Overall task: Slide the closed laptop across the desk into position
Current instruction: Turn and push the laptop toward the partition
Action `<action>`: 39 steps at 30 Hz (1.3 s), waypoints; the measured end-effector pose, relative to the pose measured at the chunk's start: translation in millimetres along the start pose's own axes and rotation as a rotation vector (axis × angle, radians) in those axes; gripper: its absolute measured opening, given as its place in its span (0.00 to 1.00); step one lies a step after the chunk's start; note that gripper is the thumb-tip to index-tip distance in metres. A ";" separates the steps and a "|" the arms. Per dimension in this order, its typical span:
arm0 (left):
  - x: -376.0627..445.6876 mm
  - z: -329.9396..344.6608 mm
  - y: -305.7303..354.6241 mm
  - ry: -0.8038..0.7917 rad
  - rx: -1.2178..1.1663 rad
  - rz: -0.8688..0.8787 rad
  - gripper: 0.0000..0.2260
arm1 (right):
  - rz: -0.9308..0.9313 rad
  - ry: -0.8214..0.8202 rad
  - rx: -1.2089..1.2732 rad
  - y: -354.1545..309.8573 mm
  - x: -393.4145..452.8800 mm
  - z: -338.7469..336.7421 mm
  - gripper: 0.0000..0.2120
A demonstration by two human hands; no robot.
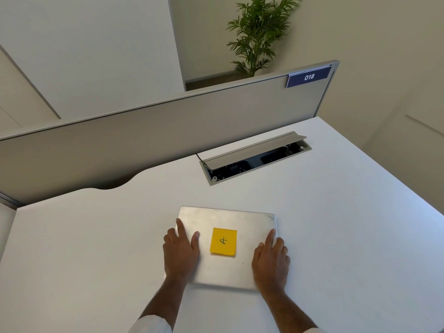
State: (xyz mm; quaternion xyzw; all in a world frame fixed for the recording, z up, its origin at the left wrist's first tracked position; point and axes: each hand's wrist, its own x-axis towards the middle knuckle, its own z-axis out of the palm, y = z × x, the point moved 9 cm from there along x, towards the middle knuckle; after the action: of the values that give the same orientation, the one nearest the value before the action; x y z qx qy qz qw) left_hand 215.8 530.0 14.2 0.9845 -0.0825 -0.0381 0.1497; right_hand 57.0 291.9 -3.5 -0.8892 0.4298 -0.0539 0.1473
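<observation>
A closed silver laptop [225, 219] lies flat on the white desk [96, 248], near the front middle. A yellow sticky note [223, 241] with a handwritten mark is stuck on its lid. My left hand [181, 251] rests on the laptop's left side, palm down, with the outer fingers over the left edge. My right hand [271, 258] lies the same way on the right side, fingers over the right edge. Both hands hold the laptop by its sides.
An open cable hatch [254, 158] with a raised grey flap is set in the desk behind the laptop. A grey partition [144, 131] with a blue "018" sign [308, 77] runs along the back. The desk's right edge slants close by. A plant [257, 32] stands beyond.
</observation>
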 end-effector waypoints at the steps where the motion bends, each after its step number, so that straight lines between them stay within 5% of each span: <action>1: -0.4 -0.4 0.5 0.005 0.018 0.000 0.34 | -0.002 0.003 -0.004 -0.2 -0.2 0.6 0.26; 39: -8.3 11.0 1.9 -0.011 0.160 -0.061 0.27 | 0.012 -0.076 -0.071 -3.2 -0.4 5.7 0.26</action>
State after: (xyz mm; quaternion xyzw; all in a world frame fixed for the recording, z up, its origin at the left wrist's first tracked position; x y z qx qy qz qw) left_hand 206.3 526.5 4.7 0.9952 -0.0561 -0.0413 0.0686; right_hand 60.4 295.4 -8.0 -0.8927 0.4308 -0.0041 0.1321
